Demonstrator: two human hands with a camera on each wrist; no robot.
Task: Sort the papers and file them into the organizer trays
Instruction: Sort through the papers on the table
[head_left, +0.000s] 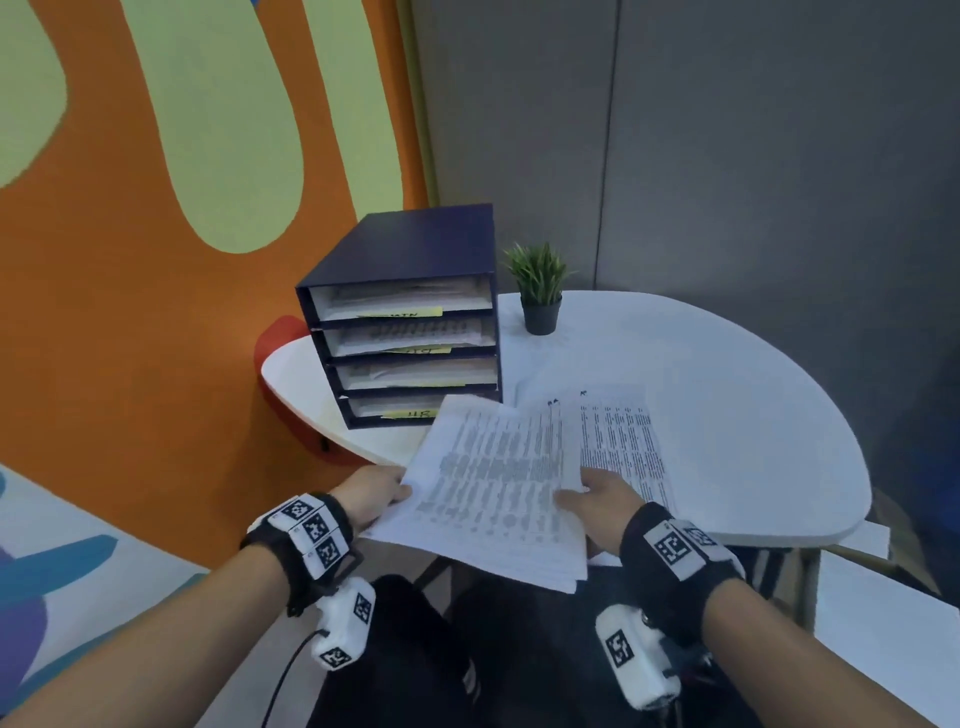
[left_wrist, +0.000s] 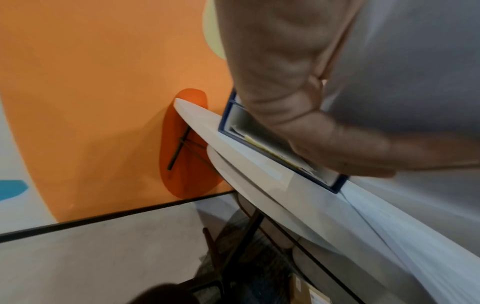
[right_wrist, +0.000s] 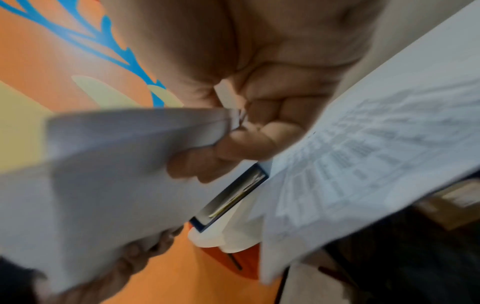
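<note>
Between the two hands, above the near edge of a white table (head_left: 727, 415), a stack of printed papers (head_left: 493, 493) is held tilted, its far corner reaching toward the organizer. The left hand (head_left: 371, 493) holds the stack's left edge, thumb on top and the fingers hidden underneath. The right hand (head_left: 597, 501) grips the stack's right side; in the right wrist view its fingers (right_wrist: 233, 148) curl under the sheets and pinch them, though that view is blurred. A second batch of printed sheets (head_left: 623, 447) lies flat on the table just right of the held stack, partly under it.

Behind and left of the hands stands a dark blue organizer (head_left: 405, 312) with four stacked trays, each already holding paper and marked with a yellow label on its front edge. A small potted plant (head_left: 540, 291) stands just right of the organizer.
</note>
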